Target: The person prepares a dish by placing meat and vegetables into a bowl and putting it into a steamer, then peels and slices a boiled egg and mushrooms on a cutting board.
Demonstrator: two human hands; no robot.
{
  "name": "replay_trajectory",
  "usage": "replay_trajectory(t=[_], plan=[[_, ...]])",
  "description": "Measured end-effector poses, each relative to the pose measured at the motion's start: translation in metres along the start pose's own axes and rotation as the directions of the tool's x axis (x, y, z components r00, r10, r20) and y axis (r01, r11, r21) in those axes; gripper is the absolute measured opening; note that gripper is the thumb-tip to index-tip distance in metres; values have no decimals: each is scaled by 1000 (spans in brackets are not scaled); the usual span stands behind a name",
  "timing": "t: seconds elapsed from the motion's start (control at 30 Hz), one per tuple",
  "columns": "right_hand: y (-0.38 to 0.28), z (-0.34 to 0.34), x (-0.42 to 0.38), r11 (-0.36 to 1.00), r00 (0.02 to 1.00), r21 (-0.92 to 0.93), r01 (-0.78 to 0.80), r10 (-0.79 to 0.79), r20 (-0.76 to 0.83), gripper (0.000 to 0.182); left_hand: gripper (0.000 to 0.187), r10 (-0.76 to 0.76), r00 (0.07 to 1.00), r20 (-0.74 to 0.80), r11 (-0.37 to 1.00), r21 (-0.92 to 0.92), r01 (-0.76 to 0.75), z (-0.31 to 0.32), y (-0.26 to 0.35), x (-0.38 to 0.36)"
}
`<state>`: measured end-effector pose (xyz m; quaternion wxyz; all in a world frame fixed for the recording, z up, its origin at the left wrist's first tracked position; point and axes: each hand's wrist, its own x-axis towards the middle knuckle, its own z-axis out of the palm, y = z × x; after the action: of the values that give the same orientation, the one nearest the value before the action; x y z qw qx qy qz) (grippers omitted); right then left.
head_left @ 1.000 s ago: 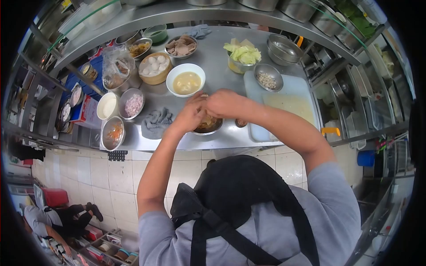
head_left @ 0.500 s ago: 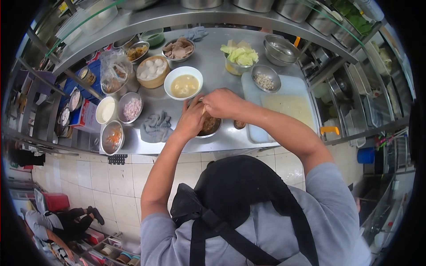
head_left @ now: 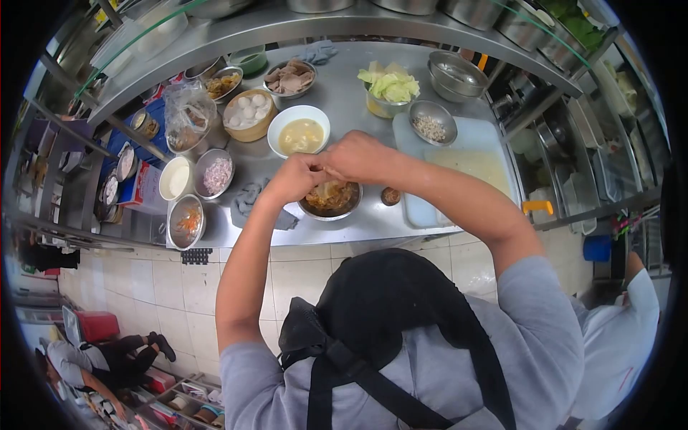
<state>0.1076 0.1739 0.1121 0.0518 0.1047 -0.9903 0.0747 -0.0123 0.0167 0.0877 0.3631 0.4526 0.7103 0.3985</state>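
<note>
My left hand (head_left: 292, 179) and right hand (head_left: 356, 156) meet, fingers curled together just above the round metal bowl of brown food (head_left: 330, 198) at the near edge of the steel surface (head_left: 344, 93). Whether they pinch anything, I cannot tell. The white bowl of pale soup (head_left: 299, 132) sits just beyond.

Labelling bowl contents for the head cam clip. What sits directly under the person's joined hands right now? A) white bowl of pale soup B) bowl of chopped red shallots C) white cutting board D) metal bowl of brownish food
D: the left hand and right hand meet just above the metal bowl of brownish food; the white bowl of pale soup sits farther back on the steel counter.
</note>
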Motion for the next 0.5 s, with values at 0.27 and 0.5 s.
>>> replay_trajectory(t=[0.27, 0.5], plan=[[-1, 3, 1, 999, 999, -14, -49, 49, -13, 19, 25, -45, 983, -178, 993, 96, 63, 18, -24, -4], [-7, -3, 4, 994, 994, -69, -90, 94, 55, 20, 23, -36, 974, -224, 999, 13, 40, 28, -30, -16]])
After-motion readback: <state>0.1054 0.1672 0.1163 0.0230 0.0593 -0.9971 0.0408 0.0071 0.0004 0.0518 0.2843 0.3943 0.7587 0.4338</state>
